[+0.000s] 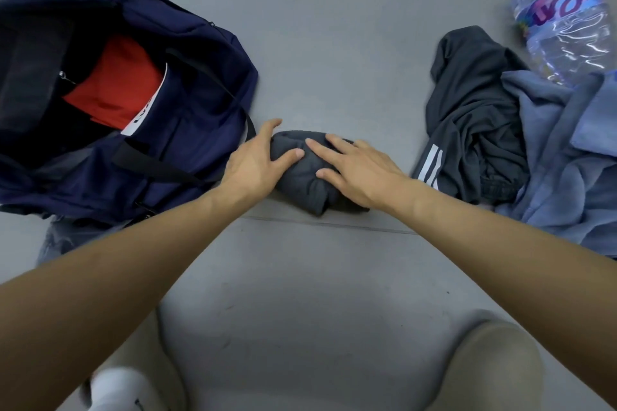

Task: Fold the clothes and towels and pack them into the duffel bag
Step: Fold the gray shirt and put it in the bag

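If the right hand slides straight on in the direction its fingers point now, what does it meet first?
The right hand would most likely meet the left hand, whose thumb lies just ahead on the folded grey garment; the duffel bag lies beyond.

Left hand and right hand pressing folded grey garment, open navy duffel bag beside

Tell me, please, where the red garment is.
Head view, upper left: the red garment lies inside the open navy duffel bag, left of the left hand.
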